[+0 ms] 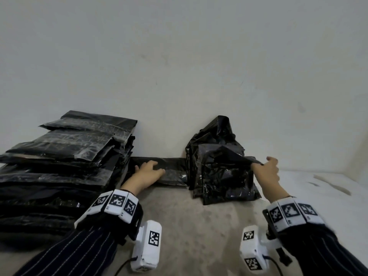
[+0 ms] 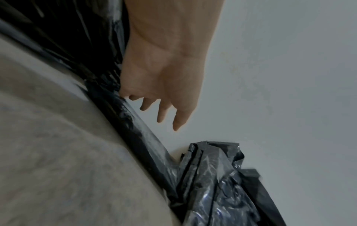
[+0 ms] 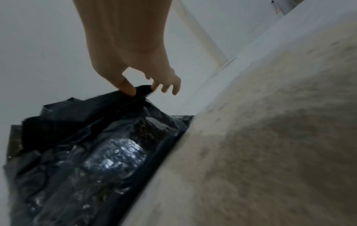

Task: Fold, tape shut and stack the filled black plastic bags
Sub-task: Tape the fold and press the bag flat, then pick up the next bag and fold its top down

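The person works at a beige, fuzzy-surfaced bench (image 1: 199, 226) set against a pale wall. To the left stands a tall stack of flat, taped black plastic bags (image 1: 65, 156). To the right, an untaped pile of crumpled, filled black plastic bags (image 1: 219, 172) leans near the wall. Between the two lies a flat, folded black plastic bag (image 1: 171, 172), touching both. The left hand (image 1: 148, 171) rests palm-down on that flat bag, fingers (image 2: 162, 113) loosely spread and clamped on nothing. The right hand (image 1: 266, 169) pinches the upper corner flap of the front crumpled bag between thumb and forefinger (image 3: 128, 87), the other fingers hanging free. In my judgement the step in hand is drawing the next filled bag off the pile for folding. To do it well, the flap should be lifted steadily rather than jerked, since thin film may tear or spill its contents; the left hand should take the bag's weight from below before it clears the pile. No tape is visible in these views.
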